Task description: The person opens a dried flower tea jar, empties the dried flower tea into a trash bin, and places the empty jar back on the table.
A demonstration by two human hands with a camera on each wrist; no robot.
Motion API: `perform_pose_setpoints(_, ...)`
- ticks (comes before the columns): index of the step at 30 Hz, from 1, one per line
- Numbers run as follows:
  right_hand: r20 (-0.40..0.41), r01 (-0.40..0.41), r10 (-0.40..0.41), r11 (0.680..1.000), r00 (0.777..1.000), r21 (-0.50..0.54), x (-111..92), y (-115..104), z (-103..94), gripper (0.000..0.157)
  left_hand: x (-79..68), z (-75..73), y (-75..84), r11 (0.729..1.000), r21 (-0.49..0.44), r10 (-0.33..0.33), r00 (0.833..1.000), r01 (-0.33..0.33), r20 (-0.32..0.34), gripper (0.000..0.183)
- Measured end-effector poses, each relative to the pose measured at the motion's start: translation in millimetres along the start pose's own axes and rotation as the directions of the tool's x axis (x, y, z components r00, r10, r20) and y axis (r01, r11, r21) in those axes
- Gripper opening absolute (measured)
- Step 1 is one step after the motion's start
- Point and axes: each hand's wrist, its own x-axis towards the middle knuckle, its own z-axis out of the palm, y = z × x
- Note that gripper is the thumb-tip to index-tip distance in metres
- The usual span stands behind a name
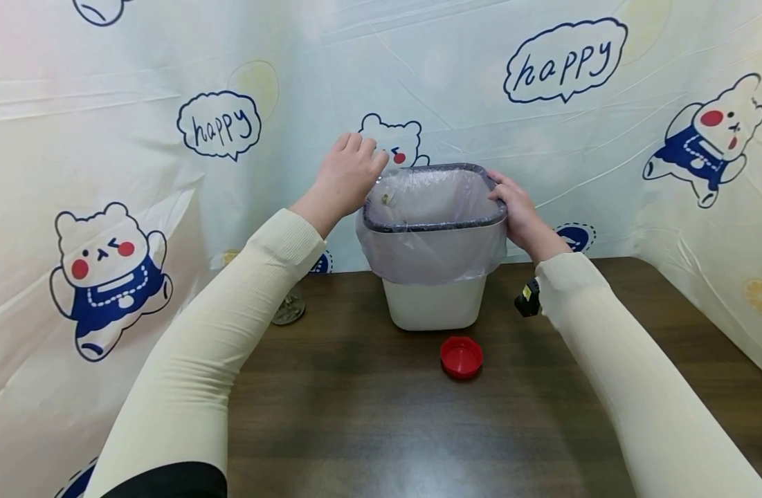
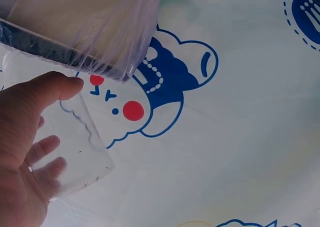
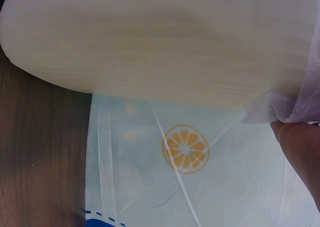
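A pale trash bin [image 1: 435, 304] stands on the table, lined with a thin translucent bag [image 1: 432, 256] folded over its dark rim. My left hand [image 1: 349, 173] is raised at the bin's left rim. In the left wrist view, its thumb and fingers grip a clear jar [image 2: 87, 152] with a few specks on its wall; the jar is tipped toward the bin. Small brownish bits [image 1: 385, 199] show just inside the bin's left edge. My right hand [image 1: 519, 211] holds the right side of the rim, gripping the bag there. In the right wrist view, part of that hand [image 3: 297, 147] touches the bag.
A red lid [image 1: 461, 357] lies on the brown table [image 1: 356, 415] before the bin. A round clear object [image 1: 289, 309] sits left of the bin, partly hidden by the left sleeve. A printed curtain [image 1: 306, 83] hangs close behind and along the sides.
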Motion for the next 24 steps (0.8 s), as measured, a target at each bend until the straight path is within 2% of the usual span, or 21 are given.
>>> perform_pose_setpoints(9,0.0,-0.003,0.003,1.0,1.0,-0.007,-0.5,-0.7,0.0,0.062,2.8,-3.5,0.5,0.999,0.044,0.031,0.999,-0.032,0.02,0.021)
perform_pose_setpoints(17,0.001,0.001,-0.001,1.0,1.0,-0.005,-0.3,-0.4,0.1,0.062,5.2,-4.6,2.7,0.996,0.072,0.05,0.998,-0.052,0.038,0.028)
perform_pose_setpoints(22,-0.002,0.0,0.0,1.0,1.0,0.0,0.0,0.0,-0.3,0.063,6.7,-4.3,3.8,0.994,0.09,0.062,0.998,-0.064,0.03,0.026)
perform_pose_setpoints(24,-0.002,0.0,0.0,1.0,1.0,0.001,0.0,0.0,-0.2,0.063,7.7,-4.1,4.1,0.993,0.099,0.067,0.997,-0.069,0.027,0.03)
